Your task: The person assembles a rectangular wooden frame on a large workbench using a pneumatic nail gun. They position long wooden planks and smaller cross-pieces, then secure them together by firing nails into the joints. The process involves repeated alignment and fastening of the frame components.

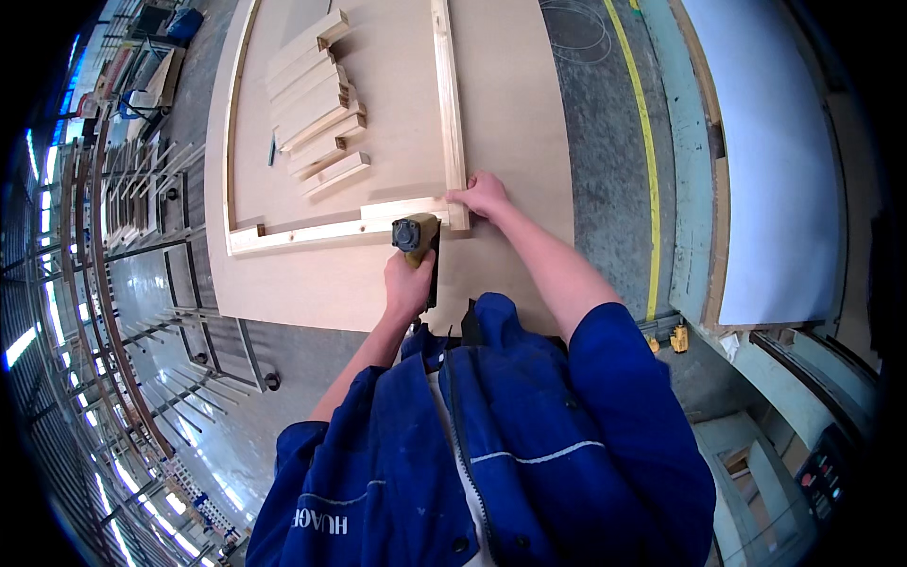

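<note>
My left hand is wrapped round the handle of a yellow and black nail gun. The gun's nose is at the near rail of a pale wooden frame, close to its right corner. My right hand grips the frame's right rail just above that corner, thumb and fingertips over the wood. A short wooden strip lies along the inner side of the near rail, its right end at my right fingertips. The gun's body hides part of the near rail.
A large brown board lies under the frame. Several loose wooden pieces are piled inside it. The left rail runs away from me. Metal racks stand left; a bench with a white sheet is right.
</note>
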Action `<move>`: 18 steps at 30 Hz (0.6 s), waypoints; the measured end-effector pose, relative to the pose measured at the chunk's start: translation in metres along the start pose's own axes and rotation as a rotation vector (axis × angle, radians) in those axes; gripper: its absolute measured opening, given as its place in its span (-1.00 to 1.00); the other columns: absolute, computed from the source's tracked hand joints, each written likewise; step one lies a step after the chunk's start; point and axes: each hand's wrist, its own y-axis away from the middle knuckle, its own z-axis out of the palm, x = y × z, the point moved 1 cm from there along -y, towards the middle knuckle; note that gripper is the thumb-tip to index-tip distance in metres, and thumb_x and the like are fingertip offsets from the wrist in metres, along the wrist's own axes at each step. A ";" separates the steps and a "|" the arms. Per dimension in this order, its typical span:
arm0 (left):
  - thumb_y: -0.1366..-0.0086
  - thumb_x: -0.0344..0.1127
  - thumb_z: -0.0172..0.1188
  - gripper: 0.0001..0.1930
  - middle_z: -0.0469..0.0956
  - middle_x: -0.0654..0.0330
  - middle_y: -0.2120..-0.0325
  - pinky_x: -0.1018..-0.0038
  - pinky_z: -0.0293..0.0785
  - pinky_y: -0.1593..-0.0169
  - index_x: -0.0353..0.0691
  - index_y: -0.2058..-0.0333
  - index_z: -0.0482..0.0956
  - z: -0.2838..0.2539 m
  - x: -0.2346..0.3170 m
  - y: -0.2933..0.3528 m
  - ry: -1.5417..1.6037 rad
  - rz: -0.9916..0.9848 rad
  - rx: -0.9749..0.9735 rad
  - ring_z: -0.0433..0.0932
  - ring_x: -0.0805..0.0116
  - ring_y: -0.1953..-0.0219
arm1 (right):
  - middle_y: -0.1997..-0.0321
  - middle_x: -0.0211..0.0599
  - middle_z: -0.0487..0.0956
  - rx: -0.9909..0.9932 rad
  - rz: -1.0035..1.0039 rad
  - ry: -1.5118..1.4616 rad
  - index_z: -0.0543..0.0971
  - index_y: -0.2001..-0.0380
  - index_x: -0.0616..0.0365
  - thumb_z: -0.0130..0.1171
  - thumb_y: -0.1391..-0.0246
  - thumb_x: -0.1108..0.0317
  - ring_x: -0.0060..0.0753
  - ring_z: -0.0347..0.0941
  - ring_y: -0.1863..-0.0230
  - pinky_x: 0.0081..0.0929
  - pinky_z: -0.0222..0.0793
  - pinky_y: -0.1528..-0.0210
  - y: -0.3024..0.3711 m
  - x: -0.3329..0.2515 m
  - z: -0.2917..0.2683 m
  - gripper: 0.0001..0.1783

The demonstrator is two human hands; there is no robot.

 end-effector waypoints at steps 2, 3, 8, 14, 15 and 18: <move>-0.29 -0.14 0.28 -0.59 0.66 -0.27 0.43 0.07 0.55 0.14 -0.52 0.24 0.63 0.003 0.001 -0.002 0.033 0.006 0.002 0.69 -0.22 0.26 | 0.17 -0.07 0.70 -0.003 0.002 -0.005 0.62 0.27 0.19 0.61 0.33 -0.14 -0.08 0.66 0.09 -0.19 0.56 0.02 -0.002 0.000 0.000 -0.30; -0.28 -0.14 0.28 -0.59 0.66 -0.27 0.43 0.07 0.55 0.14 -0.51 0.24 0.63 0.004 0.000 -0.001 0.023 -0.006 0.002 0.69 -0.22 0.26 | 0.17 -0.07 0.70 -0.010 0.012 -0.010 0.62 0.26 0.19 0.61 0.33 -0.14 -0.07 0.66 0.08 -0.19 0.56 0.01 -0.002 0.000 0.001 -0.29; -0.28 -0.14 0.28 -0.60 0.66 -0.28 0.42 0.08 0.56 0.15 -0.51 0.24 0.64 0.008 0.002 -0.006 0.027 0.017 -0.014 0.70 -0.22 0.27 | 0.16 -0.07 0.71 0.039 0.014 0.024 0.65 0.24 0.17 0.57 0.33 -0.15 -0.06 0.66 0.07 -0.18 0.57 0.00 0.002 -0.003 0.001 -0.31; -0.28 -0.14 0.27 -0.59 0.66 -0.27 0.42 0.09 0.57 0.15 -0.51 0.25 0.64 0.011 0.010 -0.008 -0.001 0.006 -0.048 0.70 -0.21 0.27 | 0.14 -0.05 0.72 0.036 0.020 0.032 0.67 0.25 0.16 0.54 0.33 -0.14 -0.08 0.67 0.06 -0.15 0.58 -0.02 0.007 -0.007 0.000 -0.34; -0.28 -0.14 0.27 -0.59 0.66 -0.27 0.42 0.09 0.57 0.15 -0.51 0.25 0.64 0.011 0.011 -0.008 0.000 0.007 -0.052 0.70 -0.21 0.26 | 0.13 -0.05 0.72 0.037 0.022 0.031 0.67 0.23 0.17 0.54 0.33 -0.14 -0.07 0.67 0.06 -0.15 0.58 -0.02 0.007 -0.008 0.000 -0.33; -0.28 -0.14 0.27 -0.59 0.66 -0.27 0.41 0.09 0.57 0.14 -0.51 0.24 0.63 0.013 0.011 -0.007 -0.015 0.013 -0.044 0.70 -0.20 0.26 | 0.13 -0.04 0.72 0.057 0.023 0.041 0.66 0.22 0.17 0.55 0.33 -0.14 -0.06 0.67 0.05 -0.15 0.58 -0.03 0.005 -0.007 0.002 -0.31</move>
